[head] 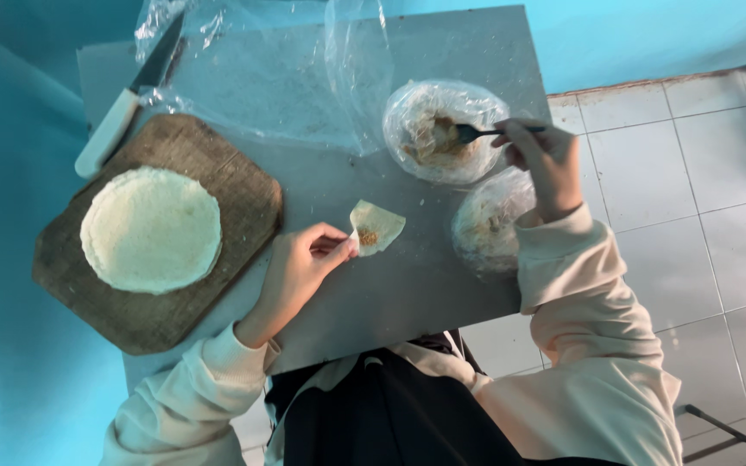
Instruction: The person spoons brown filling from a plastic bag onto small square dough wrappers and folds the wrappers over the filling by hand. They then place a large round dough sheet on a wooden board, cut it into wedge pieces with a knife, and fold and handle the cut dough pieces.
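My left hand (297,263) pinches a small folded wrapper (376,228) with a dab of filling, its edge clamped between my fingers (341,248), just off the wooden board (243,185) on the worktop (390,293). My right hand (546,160), fingers closed around a dark spoon (475,132), dips into the filling bowl (442,129) beyond the wrapper.

Turquoise wall (10,173), white tiled floor (692,198) (worn grout)
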